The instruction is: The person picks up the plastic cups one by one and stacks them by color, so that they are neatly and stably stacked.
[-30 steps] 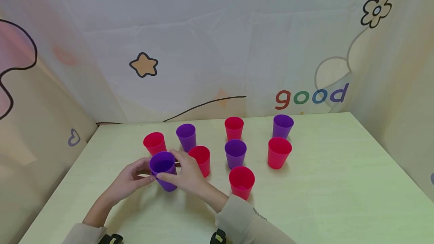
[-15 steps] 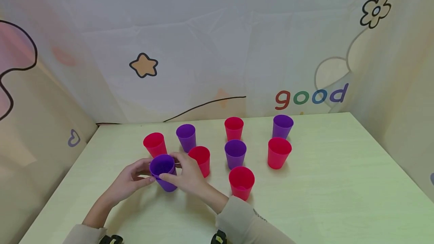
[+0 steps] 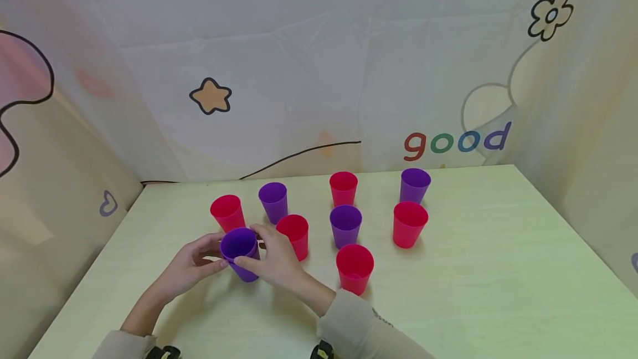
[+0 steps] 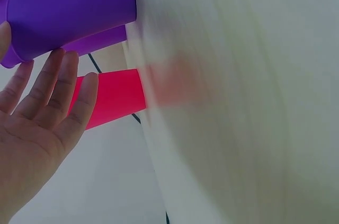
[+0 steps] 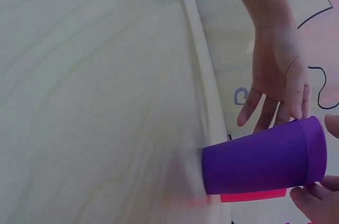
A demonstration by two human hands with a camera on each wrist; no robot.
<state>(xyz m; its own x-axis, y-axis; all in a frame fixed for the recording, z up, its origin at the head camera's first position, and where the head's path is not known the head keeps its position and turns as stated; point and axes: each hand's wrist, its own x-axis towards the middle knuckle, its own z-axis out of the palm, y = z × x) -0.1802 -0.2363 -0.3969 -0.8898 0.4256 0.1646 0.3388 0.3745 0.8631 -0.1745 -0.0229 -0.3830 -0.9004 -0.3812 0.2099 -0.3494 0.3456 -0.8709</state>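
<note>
Two purple cups (image 3: 245,272), one nested inside the other, stand upright on the table at front left. My left hand (image 3: 189,266) holds them from the left, thumb in front and fingers behind near the rim. From the right, my right hand (image 3: 279,256) grips the upper cup's rim between thumb and fingers. The right wrist view shows the upper rim as a narrow band at the top of the nested cups (image 5: 254,160). A red cup (image 3: 227,212) stands just behind them, and another red cup (image 3: 295,231) is partly hidden by my right hand.
Further cups stand mouth up: a purple cup (image 3: 273,198) behind, a purple cup (image 3: 345,229) mid-table, a red cup (image 3: 355,270) near my right forearm, and a red cup (image 3: 410,226) to the right. A printed cloth (image 3: 299,82) hangs behind the table.
The upper purple cup has sunk slightly into the lower one, my right hand's fingers lowering with it. The left hand and the other cups have stayed in place.
</note>
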